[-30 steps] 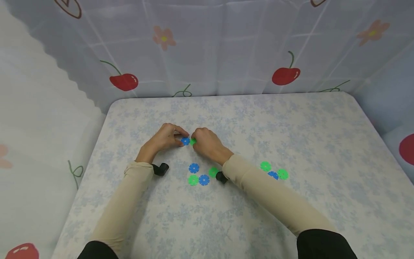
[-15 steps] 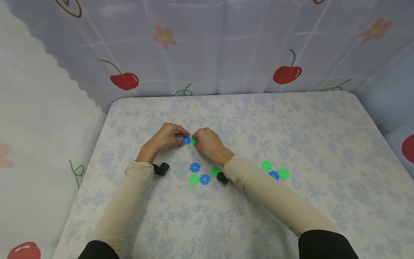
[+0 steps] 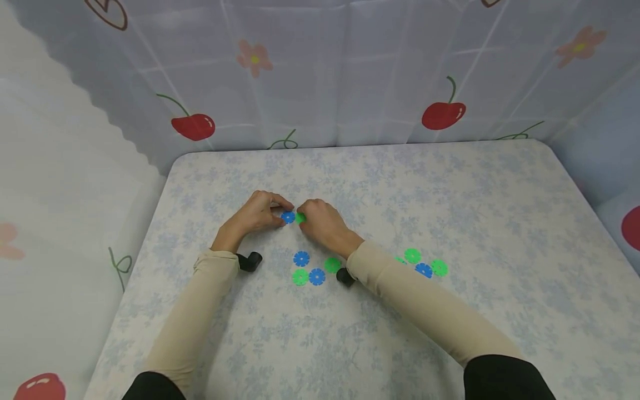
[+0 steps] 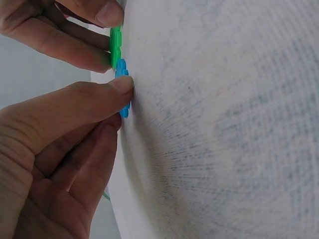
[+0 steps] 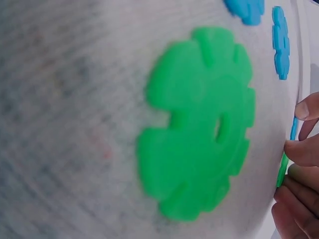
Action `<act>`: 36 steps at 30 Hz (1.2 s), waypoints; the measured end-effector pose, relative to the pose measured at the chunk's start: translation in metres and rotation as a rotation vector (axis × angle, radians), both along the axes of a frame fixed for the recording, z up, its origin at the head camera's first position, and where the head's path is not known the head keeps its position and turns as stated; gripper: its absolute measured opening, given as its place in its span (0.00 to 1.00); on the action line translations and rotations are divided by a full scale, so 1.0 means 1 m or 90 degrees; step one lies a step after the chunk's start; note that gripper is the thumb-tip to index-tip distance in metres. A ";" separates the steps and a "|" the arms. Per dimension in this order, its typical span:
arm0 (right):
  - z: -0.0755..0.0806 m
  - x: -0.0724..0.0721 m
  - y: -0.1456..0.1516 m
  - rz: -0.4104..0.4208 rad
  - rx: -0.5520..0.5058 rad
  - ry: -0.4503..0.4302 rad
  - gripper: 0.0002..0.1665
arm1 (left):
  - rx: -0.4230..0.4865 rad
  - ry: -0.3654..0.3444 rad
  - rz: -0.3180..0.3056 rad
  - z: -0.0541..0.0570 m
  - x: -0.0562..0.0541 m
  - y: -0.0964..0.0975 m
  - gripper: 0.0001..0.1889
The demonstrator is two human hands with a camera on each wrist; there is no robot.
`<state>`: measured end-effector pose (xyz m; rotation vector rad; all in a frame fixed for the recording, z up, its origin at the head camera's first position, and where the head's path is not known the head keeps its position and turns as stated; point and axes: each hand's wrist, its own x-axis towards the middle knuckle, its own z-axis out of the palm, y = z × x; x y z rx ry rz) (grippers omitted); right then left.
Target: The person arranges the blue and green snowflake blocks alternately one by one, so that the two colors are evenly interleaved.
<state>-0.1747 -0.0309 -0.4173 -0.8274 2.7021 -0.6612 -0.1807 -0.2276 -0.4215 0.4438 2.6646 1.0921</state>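
Observation:
My left hand (image 3: 255, 215) pinches a blue notched plastic disc (image 3: 288, 217) between thumb and fingers near the far middle of the table. Right beside it, my right hand (image 3: 324, 222) pinches a green notched disc (image 3: 300, 218), partly hidden by its fingers. In the left wrist view the blue disc (image 4: 122, 99) and the green disc (image 4: 115, 47) meet edge to edge, low over the cloth. The right wrist view shows a loose green disc (image 5: 199, 124) up close, with the hands and their discs at its right edge.
Nearer me on the table (image 3: 240, 344) lie loose discs: a blue one (image 3: 301, 259), another blue one (image 3: 317, 276), a green one (image 3: 300, 277) and another green one (image 3: 333, 265) beside the right wrist. Farther right, more green discs (image 3: 412, 255) and a blue disc (image 3: 423, 270) lie, one partly behind the right sleeve.
Both hands keep their grip on the discs at almost the same spot. The view shifts only slightly; no loose disc has visibly moved.

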 end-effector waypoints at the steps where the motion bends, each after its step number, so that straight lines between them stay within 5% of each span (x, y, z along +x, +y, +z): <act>1: -0.001 0.000 0.000 0.002 0.001 0.003 0.20 | 0.001 0.000 0.000 0.000 0.000 0.000 0.19; 9: -0.002 0.005 0.008 0.002 0.019 0.031 0.23 | 0.000 -0.004 -0.007 0.003 0.000 0.003 0.19; 16: 0.000 0.029 0.024 0.021 -0.037 0.071 0.21 | 0.000 -0.014 -0.011 0.004 0.001 0.004 0.19; 28: 0.005 0.066 0.031 0.081 -0.083 -0.061 0.19 | -0.019 -0.005 -0.007 0.004 0.003 0.002 0.19; 36: 0.003 0.069 0.031 0.128 -0.063 -0.049 0.19 | -0.027 -0.006 0.000 0.002 0.006 0.002 0.19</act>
